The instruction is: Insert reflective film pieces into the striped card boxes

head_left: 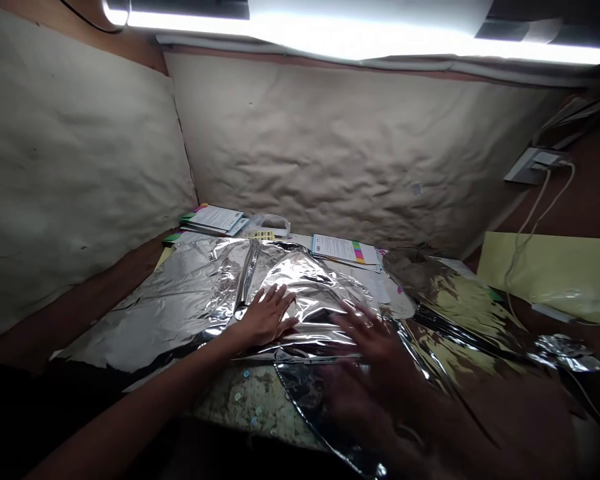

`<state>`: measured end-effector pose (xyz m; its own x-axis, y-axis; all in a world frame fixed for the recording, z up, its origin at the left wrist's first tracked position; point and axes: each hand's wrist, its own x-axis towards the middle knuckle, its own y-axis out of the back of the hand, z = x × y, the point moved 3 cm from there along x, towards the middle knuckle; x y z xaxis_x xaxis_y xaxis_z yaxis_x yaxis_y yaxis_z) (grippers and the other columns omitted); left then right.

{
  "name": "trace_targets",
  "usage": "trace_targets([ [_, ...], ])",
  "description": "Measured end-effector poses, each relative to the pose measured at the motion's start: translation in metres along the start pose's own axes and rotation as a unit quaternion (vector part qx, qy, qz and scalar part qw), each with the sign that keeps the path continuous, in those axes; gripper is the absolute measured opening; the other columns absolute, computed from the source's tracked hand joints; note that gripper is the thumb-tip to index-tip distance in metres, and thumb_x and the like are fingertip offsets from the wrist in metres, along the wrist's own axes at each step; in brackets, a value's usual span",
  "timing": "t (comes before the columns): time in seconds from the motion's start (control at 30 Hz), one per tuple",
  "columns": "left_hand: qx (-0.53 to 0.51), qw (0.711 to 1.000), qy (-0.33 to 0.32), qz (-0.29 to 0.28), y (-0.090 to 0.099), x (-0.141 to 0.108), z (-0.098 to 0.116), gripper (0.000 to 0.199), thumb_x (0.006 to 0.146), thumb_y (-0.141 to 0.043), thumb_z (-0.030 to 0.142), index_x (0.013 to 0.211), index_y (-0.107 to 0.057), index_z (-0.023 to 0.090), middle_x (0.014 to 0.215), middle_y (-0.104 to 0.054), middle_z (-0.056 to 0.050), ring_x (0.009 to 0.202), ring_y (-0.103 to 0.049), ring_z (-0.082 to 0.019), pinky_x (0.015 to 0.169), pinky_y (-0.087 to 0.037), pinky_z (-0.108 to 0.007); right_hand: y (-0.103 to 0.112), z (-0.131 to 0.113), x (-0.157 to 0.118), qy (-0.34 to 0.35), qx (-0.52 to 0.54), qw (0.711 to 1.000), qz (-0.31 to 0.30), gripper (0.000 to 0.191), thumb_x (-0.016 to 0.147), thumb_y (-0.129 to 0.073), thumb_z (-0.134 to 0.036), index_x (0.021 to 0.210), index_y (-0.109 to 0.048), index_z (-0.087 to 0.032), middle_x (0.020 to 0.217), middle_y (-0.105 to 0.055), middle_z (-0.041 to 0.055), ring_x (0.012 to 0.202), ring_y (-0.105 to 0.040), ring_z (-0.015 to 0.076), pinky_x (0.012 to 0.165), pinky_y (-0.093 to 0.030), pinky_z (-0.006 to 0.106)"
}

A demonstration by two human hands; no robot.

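Shiny silver foil sheeting [180, 293] spreads over the left and middle of the worktop, wrinkled and reflective. My left hand [266, 316] lies flat on its middle part, fingers outstretched and pressing on the foil. Smeared by motion, my right hand [373, 337] is over the right part of the same foil with its fingers apart; whether it touches is unclear. A dark, glossy foil flap [310, 400] hangs over the front edge below my right hand. More foil, gold-looking [455, 347], covers the right side.
Printed cards [337, 248] lie at the back, with another stack [214, 219] at back left beside a clear plastic bag [270, 223]. Crumpled foil [567, 352] sits far right. Cables run from a wall socket [535, 165]. A tube light [360, 47] hangs overhead.
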<state>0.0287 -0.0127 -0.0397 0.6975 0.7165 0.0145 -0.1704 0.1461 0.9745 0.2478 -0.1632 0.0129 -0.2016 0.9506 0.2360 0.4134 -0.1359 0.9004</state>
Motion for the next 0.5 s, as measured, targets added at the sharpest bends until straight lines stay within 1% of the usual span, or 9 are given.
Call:
trace_targets([
  [0.03,-0.006,1.000,-0.005,-0.001,0.001,-0.003,0.002,0.071,0.095,-0.027,0.065,0.154,-0.027,0.024,0.163,-0.014,-0.010,0.150,-0.006,-0.032,0.117,-0.012,-0.055,-0.011,-0.011,0.001,0.038,0.004,0.997,-0.060,0.066,0.089,-0.059,-0.051,0.149,-0.039,-0.032,0.160,-0.026,0.0018,0.146,-0.021,0.0347,0.118,-0.021,0.054],
  [0.1,-0.015,0.999,-0.038,-0.004,0.001,-0.010,0.006,0.072,0.093,-0.030,0.068,0.154,-0.025,0.029,0.163,-0.011,-0.008,0.150,-0.004,-0.033,0.117,-0.013,-0.056,-0.034,-0.021,0.000,0.070,0.018,0.985,-0.159,0.072,0.090,-0.054,-0.056,0.153,-0.027,-0.034,0.162,-0.015,0.0013,0.148,-0.015,0.0332,0.119,-0.017,0.055],
  [0.17,-0.024,0.996,-0.088,-0.018,0.000,-0.016,0.008,0.070,0.092,-0.034,0.068,0.153,-0.025,0.034,0.163,-0.012,-0.006,0.150,-0.006,-0.032,0.117,-0.012,-0.057,-0.048,-0.020,-0.003,0.071,0.025,0.977,-0.199,0.073,0.093,-0.047,-0.059,0.155,-0.018,-0.033,0.163,-0.010,0.0029,0.149,-0.012,0.0321,0.119,-0.014,0.056],
  [0.23,-0.048,0.993,-0.105,-0.024,0.001,-0.014,0.003,0.068,0.094,-0.036,0.064,0.153,-0.025,0.033,0.162,-0.018,-0.007,0.149,-0.014,-0.030,0.117,-0.015,-0.053,-0.053,-0.016,-0.005,0.068,0.024,0.976,-0.205,0.074,0.093,-0.045,-0.059,0.155,-0.015,-0.032,0.163,-0.009,0.0037,0.149,-0.010,0.0310,0.120,-0.012,0.055],
  [0.27,-0.069,0.994,-0.080,-0.007,0.005,-0.007,-0.003,0.067,0.095,-0.038,0.060,0.153,-0.024,0.030,0.161,-0.022,-0.009,0.148,-0.018,-0.029,0.117,-0.018,-0.050,-0.053,-0.014,-0.006,0.067,0.023,0.977,-0.202,0.075,0.093,-0.046,-0.059,0.156,-0.015,-0.031,0.162,-0.008,0.0044,0.149,-0.009,0.0305,0.120,-0.011,0.054],
  [0.33,-0.112,0.992,0.021,0.050,0.018,0.015,-0.021,0.068,0.095,-0.046,0.052,0.153,-0.024,0.024,0.158,-0.029,-0.013,0.146,-0.024,-0.029,0.115,-0.024,-0.047,-0.050,-0.013,-0.006,0.062,0.024,0.978,-0.198,0.078,0.093,-0.047,-0.058,0.156,-0.014,-0.028,0.162,-0.008,0.0056,0.150,-0.008,0.0298,0.121,-0.010,0.052],
  [0.4,-0.139,0.977,0.135,0.088,0.035,0.043,-0.039,0.071,0.089,-0.060,0.045,0.149,-0.032,0.018,0.152,-0.037,-0.018,0.142,-0.030,-0.035,0.111,-0.030,-0.050,-0.047,-0.014,-0.006,0.056,0.028,0.977,-0.203,0.079,0.092,-0.049,-0.058,0.156,-0.015,-0.027,0.162,-0.010,0.0060,0.150,-0.008,0.0295,0.121,-0.011,0.052],
  [0.47,-0.162,0.966,0.190,0.067,0.049,0.072,-0.051,0.067,0.081,-0.071,0.040,0.138,-0.046,0.015,0.140,-0.050,-0.020,0.132,-0.044,-0.039,0.104,-0.039,-0.051,-0.045,-0.015,-0.005,0.050,0.040,0.975,-0.211,0.077,0.092,-0.049,-0.058,0.156,-0.018,-0.028,0.162,-0.012,0.0055,0.150,-0.009,0.0295,0.121,-0.010,0.052],
  [0.5,-0.176,0.962,0.201,0.048,0.055,0.085,-0.054,0.059,0.081,-0.072,0.038,0.131,-0.052,0.014,0.132,-0.056,-0.018,0.124,-0.052,-0.037,0.099,-0.044,-0.050,-0.045,-0.015,-0.005,0.049,0.051,0.974,-0.215,0.075,0.092,-0.049,-0.058,0.155,-0.020,-0.029,0.162,-0.013,0.0048,0.150,-0.010,0.0293,0.121,-0.010,0.052],
])
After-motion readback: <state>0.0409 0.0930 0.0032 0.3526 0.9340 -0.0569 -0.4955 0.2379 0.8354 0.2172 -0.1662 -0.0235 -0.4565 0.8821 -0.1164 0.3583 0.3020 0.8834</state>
